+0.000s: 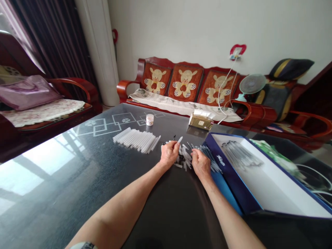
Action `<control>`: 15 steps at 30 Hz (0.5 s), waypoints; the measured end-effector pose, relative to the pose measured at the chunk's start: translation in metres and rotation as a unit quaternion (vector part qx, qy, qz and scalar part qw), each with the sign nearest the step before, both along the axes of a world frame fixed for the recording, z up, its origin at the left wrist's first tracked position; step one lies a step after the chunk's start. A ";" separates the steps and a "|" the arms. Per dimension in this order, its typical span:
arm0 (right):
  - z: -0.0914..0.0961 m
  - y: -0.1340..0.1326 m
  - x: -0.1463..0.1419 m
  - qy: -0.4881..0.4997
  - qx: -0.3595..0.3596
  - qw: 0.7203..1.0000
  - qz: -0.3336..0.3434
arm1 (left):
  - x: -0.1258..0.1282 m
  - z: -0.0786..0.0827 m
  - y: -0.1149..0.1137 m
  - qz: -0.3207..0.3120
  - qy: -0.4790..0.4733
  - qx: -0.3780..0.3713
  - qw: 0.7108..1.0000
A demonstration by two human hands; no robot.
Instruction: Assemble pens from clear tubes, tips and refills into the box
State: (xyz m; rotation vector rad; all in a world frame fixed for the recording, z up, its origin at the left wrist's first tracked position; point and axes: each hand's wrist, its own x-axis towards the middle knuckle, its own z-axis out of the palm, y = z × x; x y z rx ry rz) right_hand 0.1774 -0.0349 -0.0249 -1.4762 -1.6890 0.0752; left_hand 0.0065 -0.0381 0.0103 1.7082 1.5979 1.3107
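Note:
My left hand is closed in a pinch on a small white tubular piece that looks like a pen cap. My right hand is closed too, pinching a thin dark stick like a pen refill; its lower part is hidden by the fingers. Between the hands lies a loose heap of short white and black pieces. Beyond my right hand, thin grey-blue sticks lie against the box. A row of white tubes is spread on the table left of my left hand.
A dark blue box with a white inside holds a bundle of slim grey sticks. A tissue box and a small white cup stand farther back on the glossy dark table. Green-white plastic lies past the box.

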 end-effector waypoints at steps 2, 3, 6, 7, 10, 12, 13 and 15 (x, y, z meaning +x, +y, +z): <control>-0.002 0.002 -0.001 -0.011 0.007 1.000 -0.018 | 0.001 0.003 0.000 0.009 0.009 0.007 1.000; -0.002 0.002 -0.001 -0.023 0.010 1.000 -0.019 | 0.001 0.005 0.001 0.018 0.018 0.013 1.000; -0.002 0.002 -0.004 -0.064 0.013 0.998 -0.015 | -0.006 0.015 0.010 0.056 0.062 0.026 0.996; -0.002 0.001 -0.005 -0.074 0.013 0.997 -0.016 | -0.013 0.020 0.015 0.069 0.080 0.024 0.994; -0.001 0.000 -0.006 -0.092 0.017 0.995 -0.019 | -0.054 0.038 0.035 0.108 0.134 0.000 0.985; -0.001 0.001 -0.006 -0.097 0.025 0.995 -0.018 | -0.093 0.051 0.046 0.148 0.174 -0.033 0.973; -0.001 0.001 -0.006 -0.098 0.027 0.995 -0.018 | -0.114 0.056 0.049 0.178 0.199 -0.051 0.962; -0.001 0.001 -0.006 -0.096 0.027 0.995 -0.019 | -0.153 0.065 0.050 0.213 0.238 -0.097 0.943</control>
